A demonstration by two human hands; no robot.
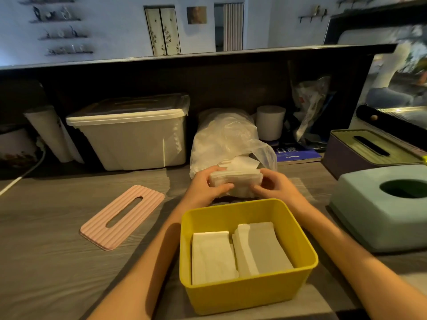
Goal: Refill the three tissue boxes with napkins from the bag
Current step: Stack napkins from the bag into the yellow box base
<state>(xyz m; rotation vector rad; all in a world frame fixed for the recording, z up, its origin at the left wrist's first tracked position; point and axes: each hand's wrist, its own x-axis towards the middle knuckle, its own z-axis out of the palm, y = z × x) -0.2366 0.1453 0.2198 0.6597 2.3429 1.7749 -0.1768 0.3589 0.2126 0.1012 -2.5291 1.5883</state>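
An open yellow tissue box [245, 294] stands near me with two stacks of white napkins [240, 250] side by side inside. Its pink ribbed lid [122, 217] lies flat on the table to the left. Just behind the box, my left hand [205, 187] and my right hand [275, 187] grip the two ends of a napkin stack [235, 179] in front of the clear plastic bag [221, 139]. A pale green tissue box [369, 215] with a round opening sits at the right. Behind that one is a purple tissue box [346, 153] with a slotted green lid.
A lidded white storage bin [134, 135] stands at the back left beside a paper roll [48, 132]. A white cup [270, 122], a blue book [295, 153] and another plastic bag [309, 105] sit behind the napkin bag. A white cable [20, 176] crosses the far left.
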